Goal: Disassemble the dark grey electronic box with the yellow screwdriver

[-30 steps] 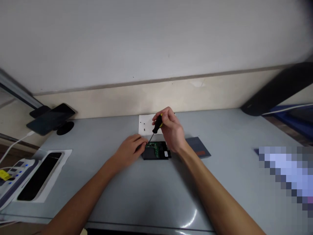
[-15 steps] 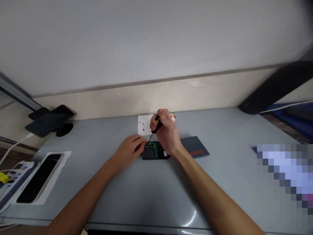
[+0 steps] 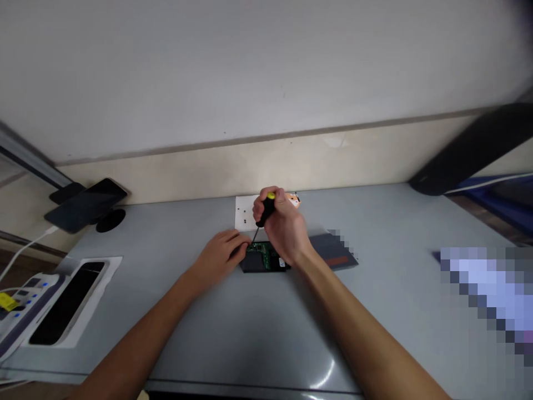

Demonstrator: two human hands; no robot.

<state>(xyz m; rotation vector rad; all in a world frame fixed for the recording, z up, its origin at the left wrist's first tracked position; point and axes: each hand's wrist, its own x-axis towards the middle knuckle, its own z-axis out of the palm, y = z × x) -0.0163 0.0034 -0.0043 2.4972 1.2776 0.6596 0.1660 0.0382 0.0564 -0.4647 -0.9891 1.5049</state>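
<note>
My right hand is closed around a screwdriver with a black and yellow handle. Its thin shaft slants down to the upper left part of an opened electronic device, where green circuit board shows. The exact spot under the tip is too small to make out. The fingers of my left hand are closed at the device's upper left corner, gripping its edge. Behind lies a white sheet with several small dark screws on it, partly covered by my right hand. A dark flat cover with a reddish strip rests right of the device.
On the grey table, a phone lies on white paper at left, beside a power strip with cables. A tilted phone sits on a stand behind. A blurred-out object is at right, a black cylinder at the back right.
The screwdriver handle has turned slightly within my right hand, and my fingers have shifted around it. The left hand and the device stay almost still.
</note>
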